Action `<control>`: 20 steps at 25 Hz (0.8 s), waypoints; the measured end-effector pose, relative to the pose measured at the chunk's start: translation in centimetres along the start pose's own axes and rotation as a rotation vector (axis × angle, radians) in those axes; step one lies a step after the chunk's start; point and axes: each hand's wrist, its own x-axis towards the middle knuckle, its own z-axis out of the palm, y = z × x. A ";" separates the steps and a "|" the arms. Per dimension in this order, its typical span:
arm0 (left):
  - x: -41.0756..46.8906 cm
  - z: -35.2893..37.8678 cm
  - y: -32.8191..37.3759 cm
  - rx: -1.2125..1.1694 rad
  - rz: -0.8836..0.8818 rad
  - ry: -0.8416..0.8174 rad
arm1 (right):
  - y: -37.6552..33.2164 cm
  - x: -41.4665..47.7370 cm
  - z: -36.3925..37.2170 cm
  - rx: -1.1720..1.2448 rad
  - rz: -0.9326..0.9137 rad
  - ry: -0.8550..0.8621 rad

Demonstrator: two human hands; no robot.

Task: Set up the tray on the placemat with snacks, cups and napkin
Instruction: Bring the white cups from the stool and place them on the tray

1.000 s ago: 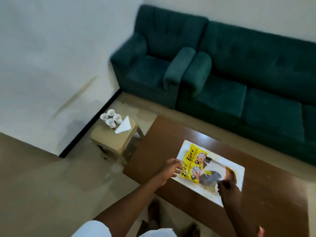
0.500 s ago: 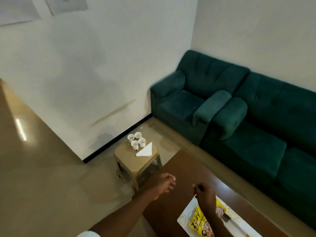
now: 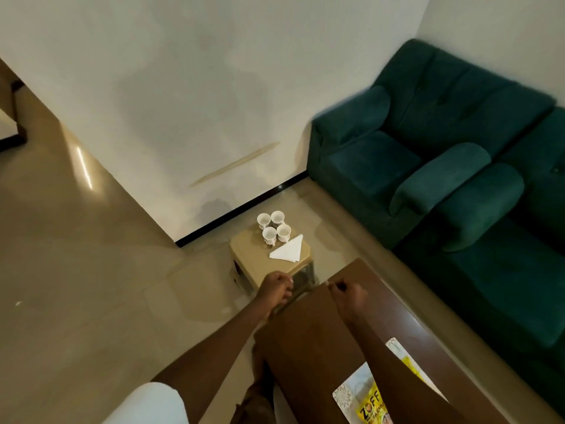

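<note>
Several white cups (image 3: 273, 227) stand in a cluster on a small beige stool (image 3: 256, 258), with a folded white napkin (image 3: 289, 249) beside them. My left hand (image 3: 275, 289) hovers over the stool's near edge with curled fingers, holding nothing. My right hand (image 3: 350, 296) is above the far left corner of the brown table (image 3: 308, 347), fingers curled and empty too. A yellow snack packet (image 3: 371, 407) lies on the white placemat (image 3: 351, 390) at the bottom of the view, partly hidden by my right forearm. No tray shows.
A dark green armchair (image 3: 397, 148) and a matching sofa (image 3: 504, 255) line the right side behind the table. A white wall with a black skirting runs behind the stool. Beige tiled floor spreads to the left.
Both hands left the snack packet on the placemat and moved out toward the stool. The view swung up and left, so the placemat dropped to the bottom edge.
</note>
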 end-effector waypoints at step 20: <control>39.8 -3.5 -3.7 0.623 0.155 0.391 | -2.5 34.4 25.7 -0.558 -0.181 -0.116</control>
